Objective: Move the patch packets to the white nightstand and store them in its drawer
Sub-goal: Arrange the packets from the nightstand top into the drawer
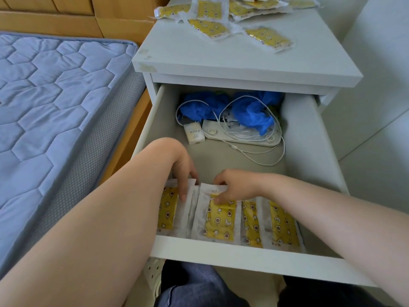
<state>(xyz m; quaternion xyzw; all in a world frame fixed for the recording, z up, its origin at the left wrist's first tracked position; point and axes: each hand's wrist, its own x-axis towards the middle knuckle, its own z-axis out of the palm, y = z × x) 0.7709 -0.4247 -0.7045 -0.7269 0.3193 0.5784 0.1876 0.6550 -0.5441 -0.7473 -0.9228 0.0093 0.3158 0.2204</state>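
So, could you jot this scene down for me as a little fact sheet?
Place: white nightstand beside a bed
Drawer: drawer pulled open
On top: loose pile of yellow packets
Drawer front: row of packets lying side by side
Left hand: left hand holds the leftmost packet by its top edge
Right hand: right hand pinches the next packet at its top
Drawer back: blue crumpled material, white cable

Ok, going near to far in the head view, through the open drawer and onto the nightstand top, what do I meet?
drawer front → stored patch packets → flat white device → blue gloves → nightstand top → loose patch packets
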